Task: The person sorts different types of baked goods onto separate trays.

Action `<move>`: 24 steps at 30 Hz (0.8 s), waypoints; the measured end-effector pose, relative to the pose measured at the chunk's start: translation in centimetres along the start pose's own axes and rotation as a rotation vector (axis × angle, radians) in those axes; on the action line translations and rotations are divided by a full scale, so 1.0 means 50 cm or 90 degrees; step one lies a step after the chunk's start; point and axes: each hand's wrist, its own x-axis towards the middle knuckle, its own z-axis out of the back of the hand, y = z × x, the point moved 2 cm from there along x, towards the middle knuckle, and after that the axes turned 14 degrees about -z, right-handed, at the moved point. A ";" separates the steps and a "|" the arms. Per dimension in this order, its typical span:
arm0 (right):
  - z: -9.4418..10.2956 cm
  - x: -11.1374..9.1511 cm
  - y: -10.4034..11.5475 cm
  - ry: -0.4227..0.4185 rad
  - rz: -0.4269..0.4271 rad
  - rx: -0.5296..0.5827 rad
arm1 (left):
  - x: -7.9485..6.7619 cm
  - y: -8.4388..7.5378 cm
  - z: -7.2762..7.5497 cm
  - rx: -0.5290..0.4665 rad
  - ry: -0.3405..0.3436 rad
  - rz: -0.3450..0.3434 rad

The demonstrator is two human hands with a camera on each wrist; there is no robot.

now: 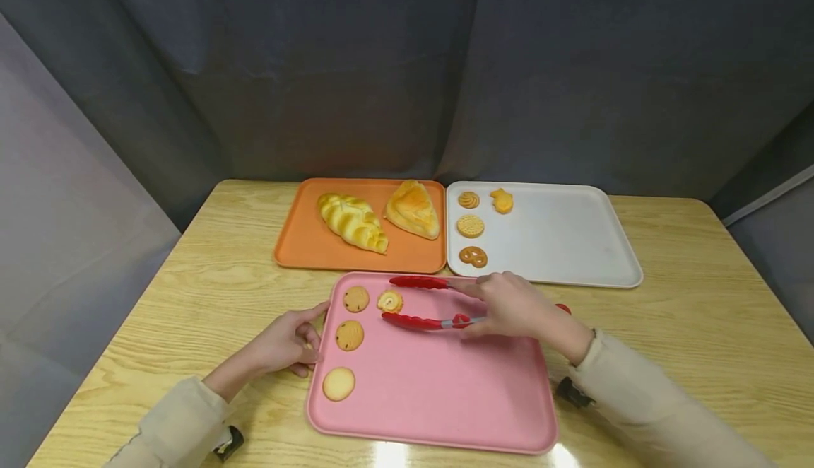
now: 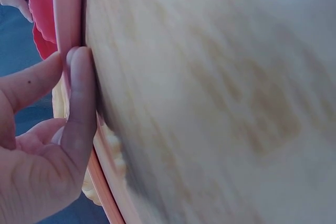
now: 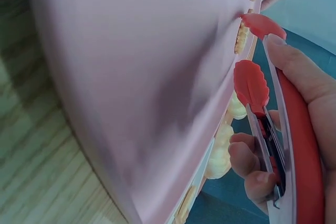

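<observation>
Partway, seemingly: three round cookies [image 1: 349, 335] line pink tray's [image 1: 439, 390] left side; ruffled cookie [image 1: 390, 302] sits far left, between parted, unclamped red tongs [image 1: 413, 322]. Right hand [image 1: 511, 305] fingers grip tongs; left hand [image 1: 282, 344] fingers pinch left rim. Placing or picking: can't tell.

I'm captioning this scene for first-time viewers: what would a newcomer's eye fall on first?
Probably the long red-and-silver tongs, held open by the right hand above the pink rectangular tray in front, with a small round golden cookie between their tips. Next, perhaps, the plump, ridged yellow loaf and the triangular golden-brown pastry on the orange rectangular tray at the back left.
</observation>
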 end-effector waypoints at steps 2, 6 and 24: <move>-0.002 0.002 0.000 0.000 0.000 0.004 | 0.001 0.002 -0.001 0.003 0.001 0.000; -0.005 0.005 -0.001 0.012 -0.008 0.017 | 0.001 0.000 -0.001 0.009 0.003 0.000; -0.012 0.009 0.004 0.053 -0.038 0.039 | 0.000 0.001 -0.002 0.011 -0.001 0.007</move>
